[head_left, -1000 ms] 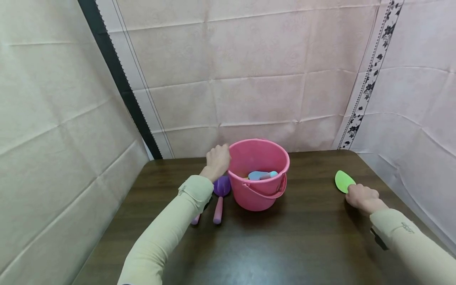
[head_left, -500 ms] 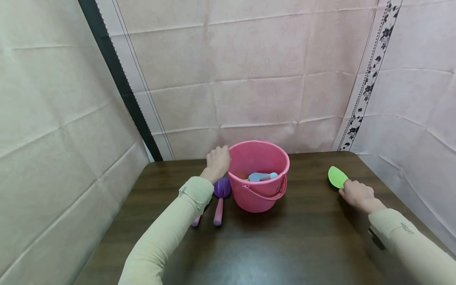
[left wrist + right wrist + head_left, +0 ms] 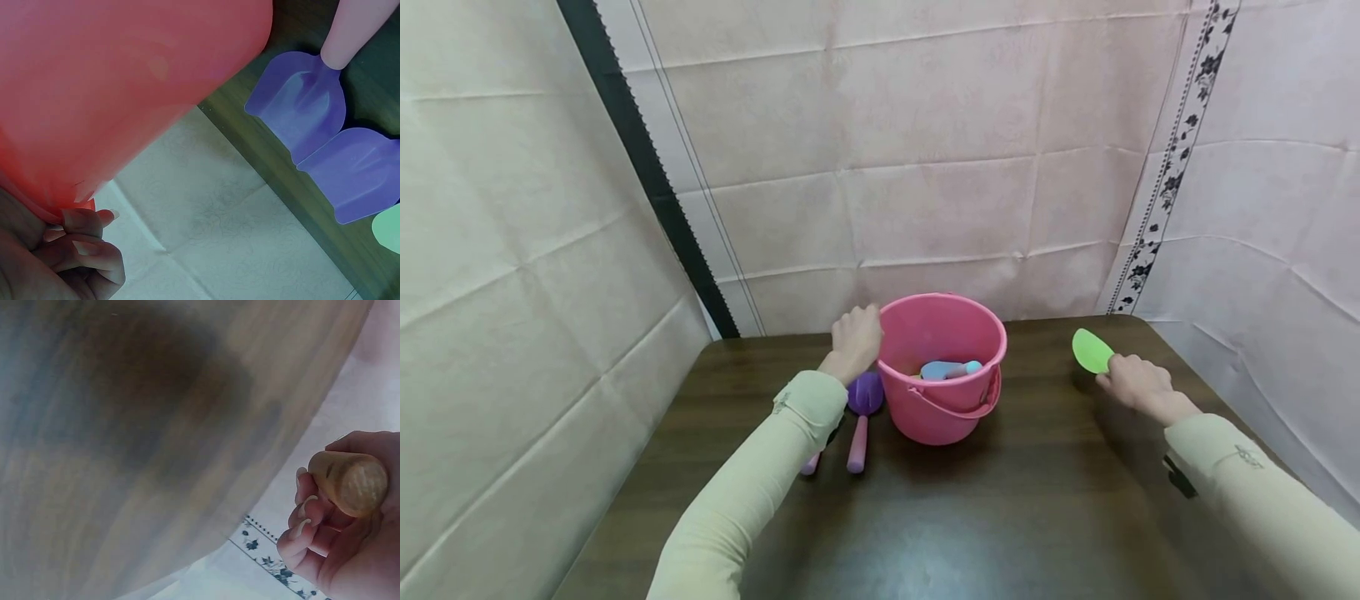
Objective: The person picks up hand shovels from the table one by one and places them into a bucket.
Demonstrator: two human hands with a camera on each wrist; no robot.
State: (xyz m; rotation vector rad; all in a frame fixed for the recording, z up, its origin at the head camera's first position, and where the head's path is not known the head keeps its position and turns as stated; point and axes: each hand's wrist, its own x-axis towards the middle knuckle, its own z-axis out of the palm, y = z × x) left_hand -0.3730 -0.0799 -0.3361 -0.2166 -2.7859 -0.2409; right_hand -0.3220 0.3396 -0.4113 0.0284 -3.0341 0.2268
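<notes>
The pink bucket [image 3: 936,430] stands upright on the table, its handle hanging down the front. My left hand [image 3: 856,343] grips the bucket's rim on the left side; in the left wrist view its fingers [image 3: 94,256] curl at the pink edge. Over the table's right side, my right hand [image 3: 1138,385] holds a toy shovel with a bright green blade [image 3: 1092,351]. Its tan handle [image 3: 359,482] lies within the curled fingers in the right wrist view. Inside the bucket lies a blue toy shovel [image 3: 938,370], partly hidden by the front rim.
Left of the bucket, two purple toy shovels [image 3: 300,100] lie side by side, partly behind the left arm in the head view. A light green piece [image 3: 389,228] shows beside them. Pale cloth [image 3: 940,192] hangs behind the dark wooden table [image 3: 985,517] and along both sides.
My right hand has moved left and away from me, carrying the green shovel closer to the bucket. The left hand and the bucket stay in place.
</notes>
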